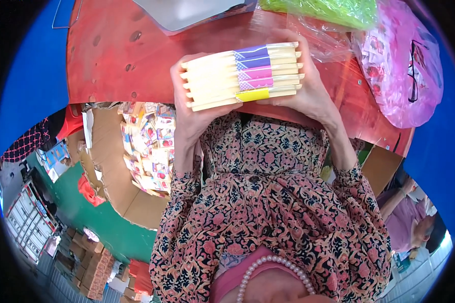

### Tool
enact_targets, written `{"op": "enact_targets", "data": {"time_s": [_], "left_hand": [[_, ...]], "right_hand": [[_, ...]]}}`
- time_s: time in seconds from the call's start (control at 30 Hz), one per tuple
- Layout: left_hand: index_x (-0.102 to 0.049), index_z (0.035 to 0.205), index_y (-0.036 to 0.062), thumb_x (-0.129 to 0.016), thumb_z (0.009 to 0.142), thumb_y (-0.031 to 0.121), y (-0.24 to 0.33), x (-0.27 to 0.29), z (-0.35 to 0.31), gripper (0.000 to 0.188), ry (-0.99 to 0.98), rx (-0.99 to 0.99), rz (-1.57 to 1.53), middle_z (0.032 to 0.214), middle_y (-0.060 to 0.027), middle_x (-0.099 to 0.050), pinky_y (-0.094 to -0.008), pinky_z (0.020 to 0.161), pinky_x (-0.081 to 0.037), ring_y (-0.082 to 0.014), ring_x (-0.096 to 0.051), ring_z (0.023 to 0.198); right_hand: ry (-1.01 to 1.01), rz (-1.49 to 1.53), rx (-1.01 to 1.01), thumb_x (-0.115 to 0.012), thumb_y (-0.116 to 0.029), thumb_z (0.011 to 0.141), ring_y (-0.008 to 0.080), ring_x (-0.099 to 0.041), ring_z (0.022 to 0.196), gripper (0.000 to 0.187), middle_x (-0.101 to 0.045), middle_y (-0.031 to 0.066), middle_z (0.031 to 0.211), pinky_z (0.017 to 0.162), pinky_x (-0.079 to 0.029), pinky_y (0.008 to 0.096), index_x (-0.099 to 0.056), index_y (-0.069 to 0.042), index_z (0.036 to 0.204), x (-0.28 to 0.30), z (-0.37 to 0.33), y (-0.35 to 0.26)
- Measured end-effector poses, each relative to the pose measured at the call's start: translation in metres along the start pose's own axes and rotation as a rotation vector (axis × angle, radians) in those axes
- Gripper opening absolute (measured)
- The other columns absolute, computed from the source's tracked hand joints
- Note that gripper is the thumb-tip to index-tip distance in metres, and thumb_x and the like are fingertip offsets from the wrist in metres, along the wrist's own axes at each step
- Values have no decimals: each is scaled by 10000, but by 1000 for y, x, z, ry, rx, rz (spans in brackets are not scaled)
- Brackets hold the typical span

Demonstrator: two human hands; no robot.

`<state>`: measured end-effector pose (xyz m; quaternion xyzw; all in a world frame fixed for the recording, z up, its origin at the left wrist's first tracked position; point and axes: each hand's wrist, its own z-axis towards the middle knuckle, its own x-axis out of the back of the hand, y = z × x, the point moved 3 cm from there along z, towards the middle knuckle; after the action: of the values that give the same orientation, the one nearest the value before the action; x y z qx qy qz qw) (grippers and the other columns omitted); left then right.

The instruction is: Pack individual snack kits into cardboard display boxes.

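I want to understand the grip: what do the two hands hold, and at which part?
Both hold one stack of cream flat packs: the left hand at its left end, the right hand at its colour-banded right end.

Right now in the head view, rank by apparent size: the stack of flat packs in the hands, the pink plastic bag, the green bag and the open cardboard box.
1. open cardboard box
2. pink plastic bag, though partly cut off by the picture rim
3. stack of flat packs, but it is nearest the camera, so unsure against the bag
4. green bag, mostly cut off at the top edge
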<state>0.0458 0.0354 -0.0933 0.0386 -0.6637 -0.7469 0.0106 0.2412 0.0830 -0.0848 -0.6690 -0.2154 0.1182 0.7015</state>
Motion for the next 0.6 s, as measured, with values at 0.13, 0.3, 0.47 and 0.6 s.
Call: {"op": "enact_targets", "data": {"time_s": [0.13, 0.3, 0.47, 0.6], "left_hand": [[-310, 1219, 13, -862, 519, 33, 2, 0, 3, 892, 3, 72, 38, 1139, -113, -494, -325, 889, -484, -199, -533, 1045], [-352, 1187, 24, -841, 534, 11, 20, -4, -1, 816, -10, 131, -91, 1097, -94, -526, -318, 896, -476, -183, -535, 1047], [-359, 1171, 18, -860, 525, 44, 50, -3, 5, 817, -32, 21, -102, 1086, -91, -520, -322, 890, -468, -177, -538, 1031], [-367, 1164, 25, -869, 530, 80, 88, -8, 16, 811, -115, -104, -64, 1046, -82, -523, -315, 881, -468, -182, -546, 1011]], "right_hand": [[-35, 17, -2, -821, -37, 544, 170, -505, 1097, 957, -486, 66, 1188, 946, -440, 316, -266, -78, 1323, -1, 5, -6], [36, -99, -33, -879, -180, 493, 157, -573, 951, 822, -569, 76, 1019, 822, -485, 302, -403, -47, 1151, 6, 1, -27], [37, -164, 28, -876, -189, 498, 156, -601, 887, 751, -597, 78, 963, 796, -491, 301, -438, -38, 1090, 9, 4, -69], [70, -84, 108, -872, -138, 498, 154, -577, 944, 744, -560, 78, 1060, 833, -474, 300, -439, -35, 1094, 15, -3, -91]]}}
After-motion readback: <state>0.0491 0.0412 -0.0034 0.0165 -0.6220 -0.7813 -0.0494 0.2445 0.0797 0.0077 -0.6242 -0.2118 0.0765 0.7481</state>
